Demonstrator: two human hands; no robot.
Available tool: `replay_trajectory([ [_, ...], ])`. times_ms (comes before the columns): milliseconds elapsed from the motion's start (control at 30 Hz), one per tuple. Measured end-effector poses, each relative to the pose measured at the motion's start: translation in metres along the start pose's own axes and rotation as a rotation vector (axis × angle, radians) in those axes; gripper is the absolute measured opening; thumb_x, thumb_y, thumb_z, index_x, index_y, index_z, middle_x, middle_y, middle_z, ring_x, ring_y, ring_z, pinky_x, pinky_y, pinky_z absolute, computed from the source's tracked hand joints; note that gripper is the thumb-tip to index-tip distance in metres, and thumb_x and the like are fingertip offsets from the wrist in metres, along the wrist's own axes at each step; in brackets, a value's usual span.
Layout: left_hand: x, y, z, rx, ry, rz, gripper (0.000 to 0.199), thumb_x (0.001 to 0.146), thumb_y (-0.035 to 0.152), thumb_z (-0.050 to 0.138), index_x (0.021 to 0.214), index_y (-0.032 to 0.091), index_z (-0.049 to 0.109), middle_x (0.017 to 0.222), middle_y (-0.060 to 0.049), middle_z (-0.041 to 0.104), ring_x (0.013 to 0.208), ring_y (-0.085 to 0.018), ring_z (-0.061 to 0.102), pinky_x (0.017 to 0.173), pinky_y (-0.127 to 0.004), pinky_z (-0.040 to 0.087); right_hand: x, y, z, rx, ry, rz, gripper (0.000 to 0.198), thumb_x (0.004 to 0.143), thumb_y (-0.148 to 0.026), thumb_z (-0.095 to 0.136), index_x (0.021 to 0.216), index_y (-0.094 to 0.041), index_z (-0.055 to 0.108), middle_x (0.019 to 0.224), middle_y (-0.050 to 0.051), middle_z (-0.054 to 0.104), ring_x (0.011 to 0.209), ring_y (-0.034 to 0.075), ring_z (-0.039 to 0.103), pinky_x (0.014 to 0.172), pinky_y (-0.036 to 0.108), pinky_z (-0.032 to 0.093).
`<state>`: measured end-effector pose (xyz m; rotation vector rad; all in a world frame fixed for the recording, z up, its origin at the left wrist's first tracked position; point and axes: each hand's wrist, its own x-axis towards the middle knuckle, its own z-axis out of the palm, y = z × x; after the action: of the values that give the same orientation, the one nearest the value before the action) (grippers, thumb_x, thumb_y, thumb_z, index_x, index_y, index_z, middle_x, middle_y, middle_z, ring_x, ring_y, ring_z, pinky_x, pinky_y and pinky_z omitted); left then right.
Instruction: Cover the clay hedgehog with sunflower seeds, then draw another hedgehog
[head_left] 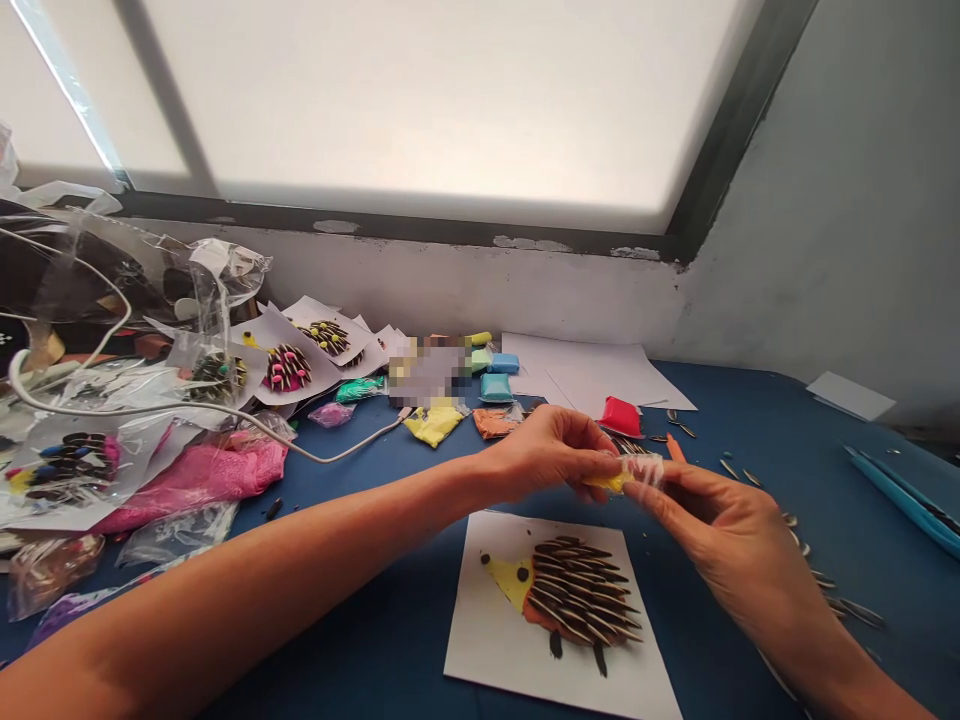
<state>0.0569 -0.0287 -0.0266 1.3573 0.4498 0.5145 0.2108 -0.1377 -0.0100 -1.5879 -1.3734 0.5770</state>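
Left hand (pixel 574 455), right hand (pixel 720 515) pinching soft yellow clay (pixel 615 483) in crinkled clear-plastic wrapper (pixel 650 469), centre-right; hard tug could tear wrapper, drop clay.

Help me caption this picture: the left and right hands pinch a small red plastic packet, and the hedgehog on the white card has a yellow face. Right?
Not quite: the small plastic packet pinched by the left hand and right hand shows yellow, not red, in the head view. The hedgehog on the white card does have a yellow face.
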Motion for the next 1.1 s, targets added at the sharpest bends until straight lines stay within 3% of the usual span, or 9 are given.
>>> replay_trajectory([
  [167,0.0013,0.0000,0.0002,-0.080,-0.048,0.042,0.023,0.074,0.012,0.081,0.090,0.010,0.065,0.080,-0.004,0.070,0.069,-0.010,0.067,0.075,-0.029,0.054,0.0016,0.0008,-0.0026,-0.051,0.061,-0.006,0.033,0.062,-0.060,0.079,0.075,-0.029,0.081,0.079,0.004,0.080,0.086,0.029,0.077,0.083,0.038,0.061],
  [267,0.0015,-0.0012,-0.0001,-0.016,-0.025,0.084,0.030,0.072,0.004,0.079,0.096,0.012,0.064,0.075,0.000,0.068,0.067,-0.009,0.064,0.070,-0.027,0.052,0.0010,0.0020,-0.0041,-0.076,0.069,-0.017,0.032,0.063,-0.060,0.077,0.073,-0.029,0.080,0.079,0.004,0.080,0.086,0.029,0.077,0.082,0.038,0.062],
  [400,-0.0003,-0.0009,0.0010,0.075,-0.013,0.144,0.021,0.077,0.011,0.078,0.093,0.012,0.064,0.066,0.002,0.064,0.061,-0.010,0.062,0.060,-0.023,0.049,-0.0004,0.0002,-0.0035,-0.107,0.071,-0.052,0.032,0.066,-0.061,0.075,0.072,-0.030,0.080,0.081,0.004,0.081,0.081,0.028,0.076,0.078,0.037,0.061],
  [700,0.0021,-0.0018,0.0030,-0.032,-0.032,0.124,0.019,0.076,0.017,0.080,0.084,0.011,0.065,0.073,-0.002,0.069,0.063,-0.010,0.066,0.068,-0.027,0.055,-0.0006,0.0019,-0.0033,-0.154,0.122,-0.106,0.032,0.072,-0.059,0.071,0.075,-0.028,0.078,0.071,0.001,0.076,0.065,0.021,0.070,0.063,0.032,0.057],
  [933,-0.0001,0.0057,0.0014,-0.071,-0.040,0.053,0.029,0.074,0.027,0.085,0.078,0.011,0.062,0.073,-0.003,0.069,0.065,-0.010,0.066,0.070,-0.028,0.053,-0.0020,0.0077,-0.0041,-0.126,0.144,-0.122,0.029,0.071,-0.056,0.074,0.079,-0.029,0.079,0.086,0.002,0.081,0.077,0.024,0.074,0.086,0.038,0.058],
  [1100,0.0012,0.0034,0.0035,-0.097,0.002,0.097,0.032,0.068,0.023,0.089,0.074,0.011,0.059,0.066,-0.002,0.067,0.060,-0.010,0.064,0.064,-0.026,0.050,-0.0029,0.0064,-0.0025,-0.128,0.143,-0.120,0.028,0.071,-0.055,0.074,0.078,-0.029,0.080,0.085,0.002,0.081,0.076,0.024,0.074,0.078,0.035,0.060],
])
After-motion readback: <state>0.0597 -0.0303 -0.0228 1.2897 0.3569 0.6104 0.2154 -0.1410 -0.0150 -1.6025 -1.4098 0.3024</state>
